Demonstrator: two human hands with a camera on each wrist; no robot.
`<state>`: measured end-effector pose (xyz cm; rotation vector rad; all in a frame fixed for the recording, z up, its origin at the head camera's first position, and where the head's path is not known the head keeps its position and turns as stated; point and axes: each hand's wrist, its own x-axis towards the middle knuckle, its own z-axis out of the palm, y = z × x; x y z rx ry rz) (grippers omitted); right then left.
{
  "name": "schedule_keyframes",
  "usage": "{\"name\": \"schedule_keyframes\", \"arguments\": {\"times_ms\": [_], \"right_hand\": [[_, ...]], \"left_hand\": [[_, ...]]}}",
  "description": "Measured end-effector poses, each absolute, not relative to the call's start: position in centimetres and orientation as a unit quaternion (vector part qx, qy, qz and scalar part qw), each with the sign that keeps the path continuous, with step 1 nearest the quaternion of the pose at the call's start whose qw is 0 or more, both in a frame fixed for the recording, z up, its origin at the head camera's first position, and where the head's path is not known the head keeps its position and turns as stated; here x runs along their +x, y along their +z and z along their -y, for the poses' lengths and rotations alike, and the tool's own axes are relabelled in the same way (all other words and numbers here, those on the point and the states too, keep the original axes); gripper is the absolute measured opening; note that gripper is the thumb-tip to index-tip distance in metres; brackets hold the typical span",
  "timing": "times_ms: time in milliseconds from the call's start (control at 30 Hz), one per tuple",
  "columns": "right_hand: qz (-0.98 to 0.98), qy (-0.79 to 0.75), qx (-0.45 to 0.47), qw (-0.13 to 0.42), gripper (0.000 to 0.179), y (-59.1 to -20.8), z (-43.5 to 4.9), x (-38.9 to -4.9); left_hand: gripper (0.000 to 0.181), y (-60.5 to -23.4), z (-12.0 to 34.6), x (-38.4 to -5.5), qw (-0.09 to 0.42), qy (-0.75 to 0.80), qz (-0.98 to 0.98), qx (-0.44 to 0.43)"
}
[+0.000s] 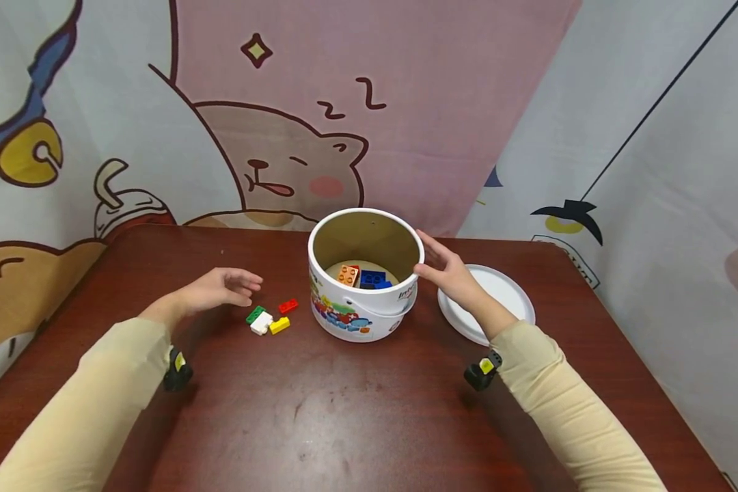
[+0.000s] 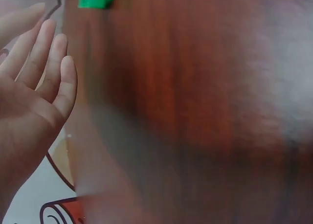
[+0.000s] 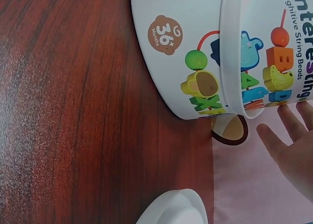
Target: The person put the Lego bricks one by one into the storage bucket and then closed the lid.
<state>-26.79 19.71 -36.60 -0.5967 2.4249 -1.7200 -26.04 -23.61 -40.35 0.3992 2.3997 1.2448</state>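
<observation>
A white bucket [image 1: 363,321] with printed toy pictures stands upright on the table, its top uncovered. Inside it lie an orange brick [image 1: 348,275], blue bricks [image 1: 372,277] and a bit of red. My right hand [image 1: 452,275] is at the bucket's right side, fingers extended and fingertips right at the rim. My left hand [image 1: 214,290] hovers with loosely bent fingers and nothing in its grasp. Just right of it lie small building bricks: green [image 1: 255,313], white [image 1: 261,323], yellow [image 1: 279,325] and red [image 1: 288,306]. In the left wrist view its palm faces the camera.
A round white lid [image 1: 507,294] lies on the table right of the bucket, partly behind my right forearm. The bucket's white handle [image 3: 231,53] hangs down its side. Behind the brown table [image 1: 320,410] hangs a cartoon-printed cloth [image 1: 430,102].
</observation>
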Motion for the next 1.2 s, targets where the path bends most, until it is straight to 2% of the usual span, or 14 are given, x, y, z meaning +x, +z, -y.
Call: {"name": "schedule_keyframes", "arguments": {"times_ms": [533, 1200], "right_hand": [[-0.804, -0.561, -0.193, 0.051, 0.068, -36.8, -19.7, -26.9], [-0.804, -0.559, -0.198, 0.048, 0.068, -36.8, -19.7, -26.8]], "left_hand": [[0.047, -42.1, 23.1, -24.7, 0.23, 0.427, -0.857, 0.178], [0.042, -42.3, 22.9, -24.9, 0.209, 0.403, -0.879, 0.147]]}}
